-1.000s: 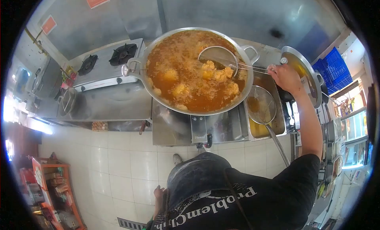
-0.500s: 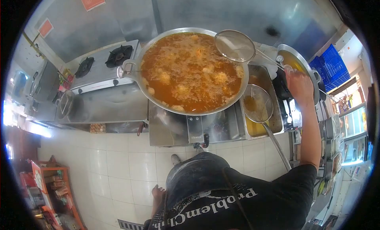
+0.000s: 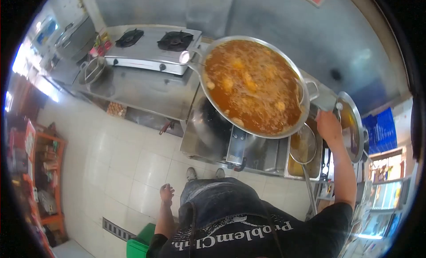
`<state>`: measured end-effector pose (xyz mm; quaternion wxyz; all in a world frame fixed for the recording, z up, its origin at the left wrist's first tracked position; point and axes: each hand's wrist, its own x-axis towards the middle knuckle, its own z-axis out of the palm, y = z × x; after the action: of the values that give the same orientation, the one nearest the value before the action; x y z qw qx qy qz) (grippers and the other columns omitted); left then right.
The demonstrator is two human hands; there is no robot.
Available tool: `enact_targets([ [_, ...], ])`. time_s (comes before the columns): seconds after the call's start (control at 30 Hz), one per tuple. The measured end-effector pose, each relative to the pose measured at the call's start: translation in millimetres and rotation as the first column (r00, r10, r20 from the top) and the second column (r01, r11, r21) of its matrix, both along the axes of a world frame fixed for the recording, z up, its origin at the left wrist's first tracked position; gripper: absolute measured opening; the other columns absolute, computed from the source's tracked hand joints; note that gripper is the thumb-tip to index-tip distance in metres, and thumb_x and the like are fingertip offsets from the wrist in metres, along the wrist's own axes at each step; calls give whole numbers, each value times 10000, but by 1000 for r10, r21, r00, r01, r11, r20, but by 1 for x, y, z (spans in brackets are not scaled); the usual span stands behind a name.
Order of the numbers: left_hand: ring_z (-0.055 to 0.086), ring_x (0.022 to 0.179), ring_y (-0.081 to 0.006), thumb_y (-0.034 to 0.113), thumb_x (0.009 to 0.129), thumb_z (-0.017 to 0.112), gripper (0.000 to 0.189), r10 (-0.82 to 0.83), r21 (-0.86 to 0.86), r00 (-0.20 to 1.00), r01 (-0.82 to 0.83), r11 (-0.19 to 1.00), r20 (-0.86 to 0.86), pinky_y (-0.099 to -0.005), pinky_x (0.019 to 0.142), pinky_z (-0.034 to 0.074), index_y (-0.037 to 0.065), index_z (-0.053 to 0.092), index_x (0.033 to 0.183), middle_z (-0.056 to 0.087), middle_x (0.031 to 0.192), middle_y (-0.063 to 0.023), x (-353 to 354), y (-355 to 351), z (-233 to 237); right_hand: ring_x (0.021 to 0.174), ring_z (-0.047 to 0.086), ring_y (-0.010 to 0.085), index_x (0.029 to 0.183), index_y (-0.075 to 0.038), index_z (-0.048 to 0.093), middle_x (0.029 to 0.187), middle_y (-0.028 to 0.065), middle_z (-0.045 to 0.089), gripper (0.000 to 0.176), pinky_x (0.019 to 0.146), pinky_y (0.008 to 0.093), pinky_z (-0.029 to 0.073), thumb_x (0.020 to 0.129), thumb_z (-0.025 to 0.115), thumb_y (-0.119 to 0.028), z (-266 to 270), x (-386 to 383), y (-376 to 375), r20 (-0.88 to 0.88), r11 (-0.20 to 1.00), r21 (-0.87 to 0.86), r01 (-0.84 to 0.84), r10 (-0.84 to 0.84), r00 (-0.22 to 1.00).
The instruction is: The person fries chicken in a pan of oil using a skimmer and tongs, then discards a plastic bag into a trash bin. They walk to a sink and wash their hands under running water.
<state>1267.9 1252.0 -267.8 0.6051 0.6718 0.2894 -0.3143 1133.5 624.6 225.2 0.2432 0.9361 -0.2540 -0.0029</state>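
Observation:
A large wok (image 3: 214, 108) of bubbling orange-brown oil holds several frying pieces (image 3: 250, 84). At its right side, a mesh skimmer (image 3: 301, 93) is partly down in the oil. My right hand (image 3: 329, 125) is closed round the skimmer's handle, just beyond the wok's rim. My left hand (image 3: 167, 193) hangs low over the floor at my side, fingers curled, with nothing seen in it. Below the wok's right edge, a second long-handled strainer (image 3: 303, 144) rests over a metal tray (image 3: 314, 172) of yellowish oil; neither hand touches it.
A second pan (image 3: 345, 97) of oil stands at the right, beside a blue crate (image 3: 380, 131). On the left counter is a two-burner stove (image 3: 146, 51), with a wire basket (image 3: 94, 70) further left. A green bin (image 3: 141, 242) is by my left arm.
My right hand has lowered the skimmer from above the wok's rim into the oil. The view has turned, so the wok appears further right. My left hand has swung a little outward.

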Motion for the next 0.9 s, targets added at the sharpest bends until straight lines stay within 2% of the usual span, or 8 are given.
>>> enact_targets([
  [0.17, 653, 885, -243, 340, 999, 578, 406, 0, 31, 991, 4, 1000, -131, -394, 688, 495, 76, 529, 1303, 649, 1096, -116, -18, 29, -40, 726, 728, 334, 870, 6, 652, 817, 191, 719, 135, 659, 433, 560, 913, 626, -120, -7, 5, -12, -15, 947, 269, -179, 190, 982],
  [0.23, 645, 829, -212, 303, 1000, 577, 384, 33, 16, 979, -31, 999, -200, -337, 624, 472, 54, 542, 1289, 639, 1033, -106, -29, 43, -43, 647, 723, 276, 849, 19, 657, 744, 182, 710, 155, 628, 383, 543, 909, 652, -123, 8, 18, 14, -24, 736, 652, 181, -219, 975],
  [0.27, 637, 774, -182, 265, 1000, 576, 362, 57, 10, 964, -57, 998, -258, -280, 559, 448, 31, 556, 1276, 629, 970, -96, -34, 51, -42, 647, 723, 276, 849, 19, 657, 744, 182, 710, 155, 628, 383, 543, 909, 652, -123, 9, 24, 19, -32, 741, 646, 183, -214, 976],
  [0.43, 611, 761, -228, 315, 985, 557, 388, 104, 78, 911, -80, 994, -398, -411, 640, 455, 44, 559, 1264, 611, 953, -100, -55, 84, -73, 619, 697, 155, 850, 21, 680, 659, 103, 682, 212, 624, 319, 529, 920, 706, -177, -15, 41, 19, -48, 511, 826, 239, -358, 933],
  [0.8, 623, 829, -228, 349, 1002, 530, 445, 71, -88, 963, -97, 991, -258, -369, 644, 447, 99, 486, 1368, 625, 1048, -102, 8, 85, -58, 609, 668, 163, 874, -1, 733, 664, 81, 700, 195, 615, 342, 519, 934, 674, -178, -53, 107, 21, 110, 599, 798, 63, -248, 962],
  [0.83, 637, 839, -246, 347, 1011, 530, 463, -160, -14, 986, 160, 987, -46, -383, 619, 448, 92, 469, 1392, 628, 1093, -118, 4, 96, -84, 615, 678, 179, 872, -4, 732, 671, 91, 707, 198, 629, 350, 524, 927, 678, -186, -53, 113, 20, 100, 581, 807, 101, -304, 947],
  [0.87, 637, 839, -246, 347, 1011, 530, 463, -179, -10, 984, 179, 984, -25, -383, 619, 448, 92, 469, 1392, 628, 1093, -118, 14, 91, -74, 621, 688, 195, 871, -6, 731, 678, 101, 714, 201, 643, 359, 529, 921, 682, -194, -52, 116, 20, 91, 560, 817, 137, -361, 928],
  [0.9, 644, 869, -266, 346, 1013, 534, 481, -31, -21, 991, 28, 999, -132, -386, 620, 457, 84, 456, 1409, 626, 1121, -130, 16, 81, -55, 621, 688, 195, 871, -6, 731, 678, 101, 714, 201, 643, 359, 529, 921, 682, -194, -59, 117, 17, 113, 559, 819, 130, -378, 919],
])
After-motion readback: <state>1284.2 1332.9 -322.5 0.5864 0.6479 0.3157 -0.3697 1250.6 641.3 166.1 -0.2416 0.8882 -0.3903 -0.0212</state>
